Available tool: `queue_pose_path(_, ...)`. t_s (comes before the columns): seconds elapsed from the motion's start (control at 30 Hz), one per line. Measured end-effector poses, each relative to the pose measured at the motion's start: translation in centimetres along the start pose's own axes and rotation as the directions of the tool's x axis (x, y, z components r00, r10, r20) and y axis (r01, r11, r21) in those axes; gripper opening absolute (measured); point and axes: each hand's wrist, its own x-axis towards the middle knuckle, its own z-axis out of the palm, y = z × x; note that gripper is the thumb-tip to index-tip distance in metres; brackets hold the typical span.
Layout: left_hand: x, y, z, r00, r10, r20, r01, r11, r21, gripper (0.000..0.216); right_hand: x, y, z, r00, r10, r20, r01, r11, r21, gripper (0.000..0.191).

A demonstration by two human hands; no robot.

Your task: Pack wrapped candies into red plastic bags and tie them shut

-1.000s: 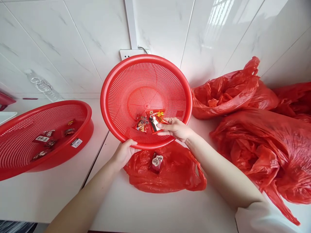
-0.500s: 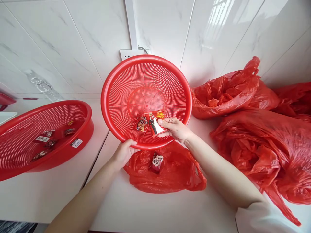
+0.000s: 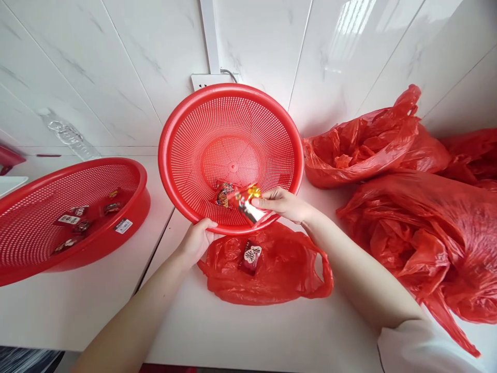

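My left hand grips the near rim of a round red perforated basket, which is tilted up towards me against the wall. My right hand pinches a shiny red candy packet just inside the basket's lower edge. Another small wrapped candy lies in the basket next to it. Below the basket a flat red plastic bag lies on the white counter with a dark red packet on it.
A second red basket with several small candies stands at the left. Crumpled red plastic bags pile up at the right. A clear plastic bottle lies by the wall, and a wall socket sits behind the tilted basket.
My right hand has drawn the shiny red packet down and towards the basket's near rim. The view has shifted slightly; the left hand keeps its hold on the rim.
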Motion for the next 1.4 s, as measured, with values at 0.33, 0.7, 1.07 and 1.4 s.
queue_pose_path(0.33, 0.2, 0.0, 0.2, 0.999, 0.034, -0.034, -0.033, 0.999, 0.022, 0.016, -2.2, -2.4, 1.4, 0.916, 0.210, 0.343, -0.024, 0.879, -0.475, 0.063)
queue_pose_path(0.7, -0.5, -1.1, 0.9, 0.997, 0.075, -0.016, -0.074, 0.996, 0.047, 0.010, 0.5, 2.0, -0.9, 0.984, -0.137, -0.111, -0.074, 0.250, -0.965, 0.026)
queue_pose_path(1.07, -0.2, -0.3, 0.4, 0.998, 0.060, -0.016, -0.060, 0.998, 0.001, 0.023, 1.3, 1.5, -1.2, 0.987, 0.064, -0.147, -0.047, 0.992, 0.116, 0.028)
queue_pose_path(1.4, -0.1, -0.5, 0.4, 0.998, 0.066, 0.006, -0.066, 0.998, 0.013, 0.013, 0.7, 0.6, -0.9, 0.996, 0.075, -0.044, -0.057, 0.945, 0.321, 0.047)
